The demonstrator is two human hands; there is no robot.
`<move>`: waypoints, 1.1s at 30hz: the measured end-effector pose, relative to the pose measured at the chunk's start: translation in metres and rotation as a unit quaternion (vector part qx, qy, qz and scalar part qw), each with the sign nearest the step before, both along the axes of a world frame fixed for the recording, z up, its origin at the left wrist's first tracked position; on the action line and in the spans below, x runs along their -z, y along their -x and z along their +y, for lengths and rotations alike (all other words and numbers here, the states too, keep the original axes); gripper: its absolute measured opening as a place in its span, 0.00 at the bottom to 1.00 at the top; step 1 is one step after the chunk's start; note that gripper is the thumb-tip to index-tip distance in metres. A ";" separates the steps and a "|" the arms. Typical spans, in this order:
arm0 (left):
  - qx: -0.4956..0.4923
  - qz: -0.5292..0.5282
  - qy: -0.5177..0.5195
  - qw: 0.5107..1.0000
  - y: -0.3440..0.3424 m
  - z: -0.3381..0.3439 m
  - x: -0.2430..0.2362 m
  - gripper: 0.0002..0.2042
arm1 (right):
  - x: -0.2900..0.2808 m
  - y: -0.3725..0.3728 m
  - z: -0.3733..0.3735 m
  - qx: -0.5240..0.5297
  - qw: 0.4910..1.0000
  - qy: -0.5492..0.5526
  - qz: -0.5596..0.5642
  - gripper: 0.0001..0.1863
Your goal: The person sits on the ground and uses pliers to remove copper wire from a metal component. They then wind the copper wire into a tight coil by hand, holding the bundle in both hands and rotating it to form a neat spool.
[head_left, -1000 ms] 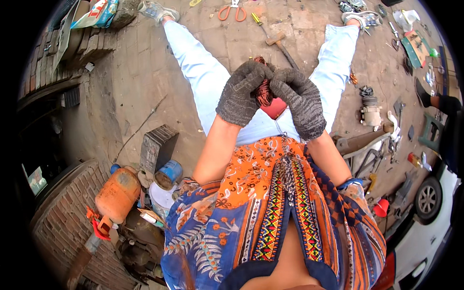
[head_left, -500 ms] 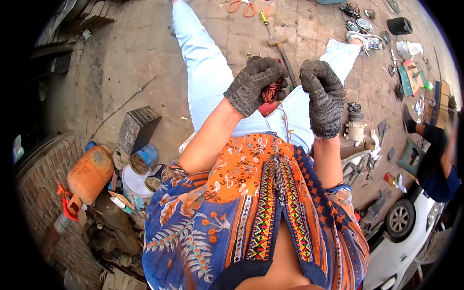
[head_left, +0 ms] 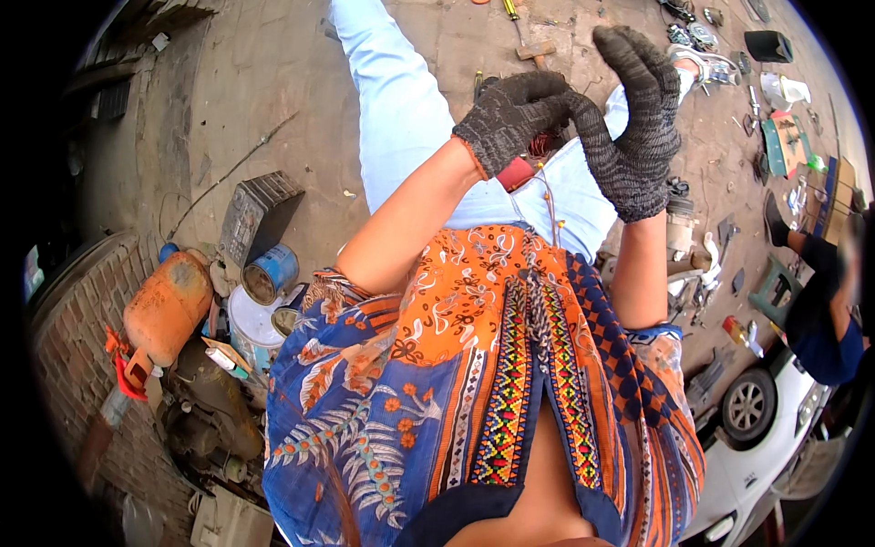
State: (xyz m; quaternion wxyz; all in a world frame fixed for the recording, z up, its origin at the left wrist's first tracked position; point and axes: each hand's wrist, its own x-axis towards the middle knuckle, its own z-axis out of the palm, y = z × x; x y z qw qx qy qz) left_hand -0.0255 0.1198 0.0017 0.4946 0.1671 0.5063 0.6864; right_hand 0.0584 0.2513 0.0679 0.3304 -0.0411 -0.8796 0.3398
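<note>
Largest in our view is the concrete floor (head_left: 273,82), running from nine o'clock round to three. At eight o'clock an orange gas cylinder (head_left: 167,305) lies against a brick edge, and a white car (head_left: 766,428) fills the corner at four o'clock. Just right of the cylinder stand a white bucket (head_left: 251,328) and a blue can (head_left: 270,272).

A second ago both our gloved hands were closed together over the red coil; now they have parted. Our left hand (head_left: 515,114), at twelve o'clock, is clenched around the coil of copper wire (head_left: 545,144), which shows just under the glove and above our lap. Our right hand (head_left: 638,118), at one o'clock, has lifted clear and hangs open, fingers spread upward, grasping nothing that we can see. We judge the coil is now carried by the left hand alone, with the right free to take a new grip.

A thin wire strand (head_left: 550,196) trails down from the coil. Small tools (head_left: 720,264) lie scattered at three o'clock.
</note>
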 end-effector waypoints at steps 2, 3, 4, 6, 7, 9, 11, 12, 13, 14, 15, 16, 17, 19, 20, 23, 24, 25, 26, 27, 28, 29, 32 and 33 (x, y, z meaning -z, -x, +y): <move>-0.050 -0.064 -0.036 0.996 0.000 -0.002 0.009 0.11 | 0.007 -0.002 -0.003 0.001 0.998 0.033 -0.045 0.39; -0.073 -0.097 -0.051 0.991 0.000 -0.002 0.014 0.10 | 0.016 -0.006 -0.008 0.031 0.993 0.095 -0.061 0.36; -0.095 -0.130 -0.066 0.985 0.001 -0.002 0.019 0.10 | 0.028 -0.009 -0.016 0.061 0.983 0.156 -0.076 0.34; -0.131 -0.160 -0.080 0.975 -0.001 0.001 0.021 0.10 | 0.048 -0.018 -0.032 0.063 0.950 0.276 -0.131 0.33; -0.144 -0.157 -0.078 0.974 -0.003 0.003 0.017 0.10 | 0.056 -0.022 -0.040 0.035 0.926 0.334 -0.170 0.35; -0.157 -0.135 -0.076 0.975 -0.008 0.005 0.013 0.10 | 0.074 -0.020 -0.051 0.073 0.969 0.185 -0.143 0.30; -0.148 -0.096 -0.084 0.981 -0.013 0.009 0.013 0.10 | 0.078 -0.016 -0.052 0.075 0.940 0.307 -0.130 0.25; -0.130 -0.102 -0.054 0.985 -0.013 0.009 0.009 0.10 | 0.084 -0.019 -0.051 0.072 0.924 0.351 -0.132 0.25; -0.114 -0.091 -0.033 0.989 -0.010 0.008 0.005 0.10 | 0.087 -0.020 -0.050 0.069 0.906 0.395 -0.134 0.25; -0.099 -0.079 -0.013 0.992 -0.008 0.007 0.003 0.10 | 0.088 -0.021 -0.048 0.079 0.925 0.349 -0.132 0.24; -0.084 -0.067 0.007 0.994 -0.006 0.007 0.001 0.10 | 0.087 -0.023 -0.046 0.078 0.922 0.353 -0.139 0.25; -0.091 -0.071 -0.027 0.993 -0.006 0.008 0.003 0.10 | 0.085 -0.026 -0.044 0.076 0.919 0.358 -0.146 0.25; -0.088 -0.074 -0.041 0.992 -0.006 0.007 0.006 0.10 | 0.084 -0.028 -0.043 0.072 0.915 0.365 -0.155 0.26; -0.083 -0.082 -0.069 0.991 -0.005 0.006 0.015 0.10 | 0.084 -0.030 -0.037 0.064 0.926 0.350 -0.124 0.26; -0.084 -0.046 -0.082 0.992 -0.005 0.007 0.020 0.11 | 0.082 -0.033 -0.034 0.071 0.936 0.320 -0.125 0.26; -0.050 0.110 -0.050 0.991 -0.001 0.009 0.024 0.11 | 0.076 -0.037 -0.024 0.100 0.969 0.187 -0.127 0.27; -0.037 0.156 -0.047 0.986 0.000 0.009 0.021 0.11 | 0.075 -0.039 -0.019 0.107 0.980 0.114 -0.123 0.27; -0.027 0.202 -0.043 0.978 0.002 0.008 0.018 0.11 | 0.075 -0.041 -0.015 0.112 0.986 0.041 -0.118 0.28; -0.041 0.093 -0.070 0.992 0.001 0.008 0.022 0.11 | 0.077 -0.043 -0.012 0.112 0.987 0.029 -0.112 0.28; -0.062 0.017 -0.082 0.995 0.001 0.004 0.025 0.12 | 0.079 -0.045 -0.009 0.112 0.987 0.006 -0.116 0.29; -0.086 -0.060 -0.096 0.990 0.001 0.001 0.028 0.13 | 0.080 -0.048 -0.004 0.113 0.986 -0.016 -0.121 0.29; -0.115 -0.135 -0.109 0.978 0.001 -0.002 0.027 0.14 | 0.080 -0.052 -0.002 0.114 0.985 -0.037 -0.126 0.30; -0.147 -0.238 -0.032 0.960 0.009 -0.006 0.017 0.12 | 0.081 -0.060 0.010 0.124 0.982 -0.071 -0.127 0.30; -0.112 -0.194 0.014 0.975 0.009 -0.005 0.010 0.12 | 0.081 -0.060 0.012 0.128 0.980 -0.091 -0.126 0.30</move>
